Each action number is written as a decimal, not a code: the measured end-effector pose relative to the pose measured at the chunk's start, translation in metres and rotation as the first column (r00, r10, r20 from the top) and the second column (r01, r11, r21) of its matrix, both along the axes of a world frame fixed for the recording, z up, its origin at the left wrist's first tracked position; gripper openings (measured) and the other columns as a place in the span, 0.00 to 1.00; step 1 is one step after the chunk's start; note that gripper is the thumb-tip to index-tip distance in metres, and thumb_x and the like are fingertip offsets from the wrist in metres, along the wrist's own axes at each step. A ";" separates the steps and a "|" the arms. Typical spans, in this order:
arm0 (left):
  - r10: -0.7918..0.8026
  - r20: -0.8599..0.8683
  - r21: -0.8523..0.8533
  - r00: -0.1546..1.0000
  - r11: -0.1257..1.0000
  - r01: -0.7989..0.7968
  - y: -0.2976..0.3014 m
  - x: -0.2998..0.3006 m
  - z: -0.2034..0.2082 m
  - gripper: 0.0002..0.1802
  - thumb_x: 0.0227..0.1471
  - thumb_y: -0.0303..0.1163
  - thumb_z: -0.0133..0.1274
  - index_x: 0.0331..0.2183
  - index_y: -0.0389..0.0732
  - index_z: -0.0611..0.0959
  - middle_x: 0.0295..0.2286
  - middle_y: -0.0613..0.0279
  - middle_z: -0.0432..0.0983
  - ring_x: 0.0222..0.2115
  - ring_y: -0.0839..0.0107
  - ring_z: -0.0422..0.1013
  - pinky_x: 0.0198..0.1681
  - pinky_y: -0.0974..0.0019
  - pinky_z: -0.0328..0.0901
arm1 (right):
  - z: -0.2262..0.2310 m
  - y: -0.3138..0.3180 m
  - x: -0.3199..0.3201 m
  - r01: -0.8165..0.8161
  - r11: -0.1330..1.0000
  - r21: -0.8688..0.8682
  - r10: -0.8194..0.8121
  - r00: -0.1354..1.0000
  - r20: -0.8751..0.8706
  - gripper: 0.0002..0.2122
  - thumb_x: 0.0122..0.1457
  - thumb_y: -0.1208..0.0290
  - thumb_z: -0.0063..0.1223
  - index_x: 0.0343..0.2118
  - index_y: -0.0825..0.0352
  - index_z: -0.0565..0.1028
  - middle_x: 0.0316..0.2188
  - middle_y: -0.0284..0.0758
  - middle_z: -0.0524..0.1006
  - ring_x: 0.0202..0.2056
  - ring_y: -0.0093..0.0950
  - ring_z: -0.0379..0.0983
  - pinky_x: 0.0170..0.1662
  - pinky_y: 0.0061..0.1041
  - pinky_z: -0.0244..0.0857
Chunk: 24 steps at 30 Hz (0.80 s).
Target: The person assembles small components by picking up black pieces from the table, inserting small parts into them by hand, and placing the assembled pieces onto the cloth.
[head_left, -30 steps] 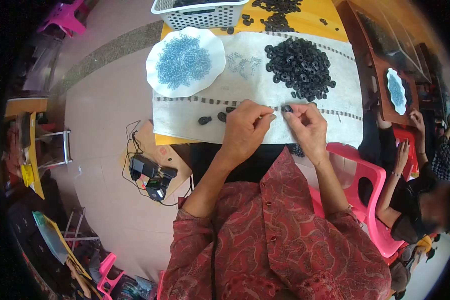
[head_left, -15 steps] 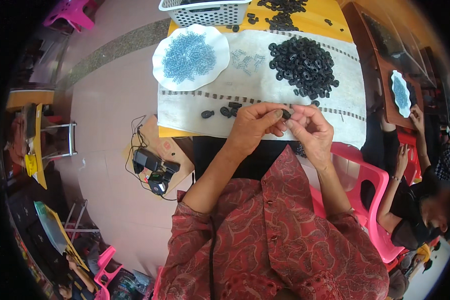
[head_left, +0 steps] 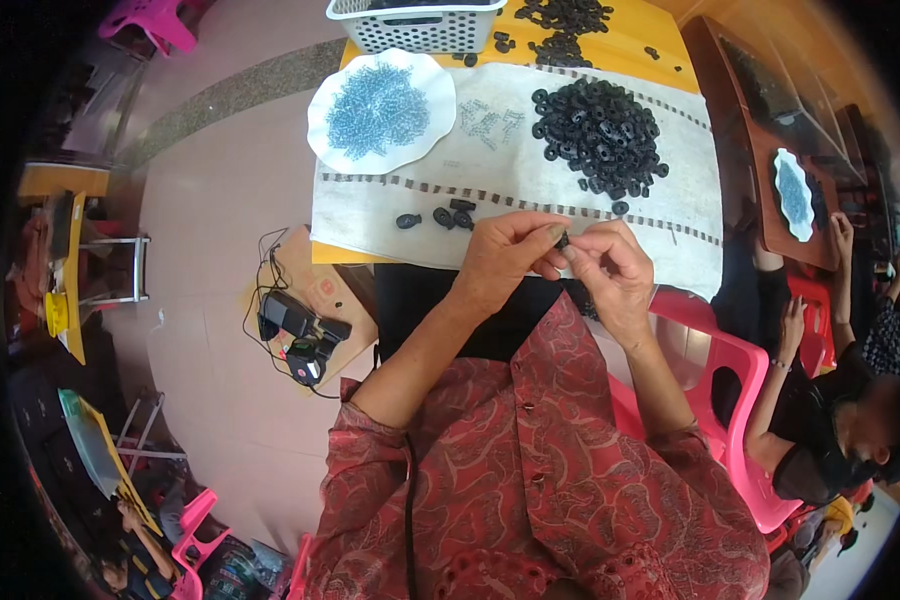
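Observation:
At the near edge of the cloth, my two hands meet at a small black plastic piece (head_left: 562, 241), which looks like a cord lock. My left hand (head_left: 508, 258) pinches it between thumb and forefinger. The closed fingers of my right hand (head_left: 615, 270) press against its other side; fingertips hide most of the piece. Several black cord locks (head_left: 443, 217) lie on the cloth left of my hands. Beyond my right hand rises a pile of black plastic parts (head_left: 600, 135). A white wavy-edged plate (head_left: 324, 150) holds a heap of small metal springs (head_left: 378, 108).
Loose springs (head_left: 490, 125) lie on the white cloth (head_left: 510, 185) over a yellow table. At the back stands a perforated basket (head_left: 420, 32). A pink chair (head_left: 745, 400) is at my right, near another person (head_left: 840, 420). Black devices with cables (head_left: 295, 330) rest on a board at left.
The black piece has turned between my fingers and shows less now. My right fingertips have closed in on it. The whole view has shifted slightly.

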<state>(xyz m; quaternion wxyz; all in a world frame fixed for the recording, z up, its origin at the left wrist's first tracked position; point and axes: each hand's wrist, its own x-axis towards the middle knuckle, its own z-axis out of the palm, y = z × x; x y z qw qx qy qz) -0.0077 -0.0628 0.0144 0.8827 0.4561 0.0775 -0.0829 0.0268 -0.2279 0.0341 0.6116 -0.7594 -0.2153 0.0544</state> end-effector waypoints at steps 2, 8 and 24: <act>0.042 0.000 0.070 0.999 0.997 -0.042 -0.001 -0.001 0.000 0.12 0.55 0.29 0.52 0.41 0.35 0.80 0.27 0.62 0.77 0.25 0.78 0.73 0.28 0.76 0.70 | 0.003 0.003 -0.001 0.000 1.000 -0.019 0.001 0.998 0.063 0.05 0.50 0.84 0.57 0.31 0.70 0.76 0.28 0.28 0.69 0.25 0.12 0.63 0.27 0.12 0.57; 0.050 0.028 0.119 0.998 0.992 -0.053 0.004 -0.005 0.004 0.13 0.54 0.27 0.52 0.42 0.34 0.79 0.29 0.61 0.77 0.26 0.78 0.74 0.30 0.76 0.71 | 0.004 0.005 0.002 -0.047 0.995 -0.090 0.056 0.994 0.094 0.04 0.51 0.84 0.56 0.31 0.69 0.75 0.26 0.29 0.69 0.23 0.12 0.63 0.26 0.13 0.58; 0.072 0.245 0.038 0.967 0.996 -0.084 0.001 -0.007 0.006 0.14 0.51 0.18 0.53 0.42 0.33 0.78 0.33 0.60 0.77 0.31 0.77 0.73 0.36 0.75 0.71 | 0.006 0.004 0.001 -0.007 0.995 0.101 0.018 0.994 -0.109 0.05 0.54 0.83 0.54 0.34 0.72 0.75 0.27 0.27 0.68 0.25 0.12 0.60 0.27 0.13 0.55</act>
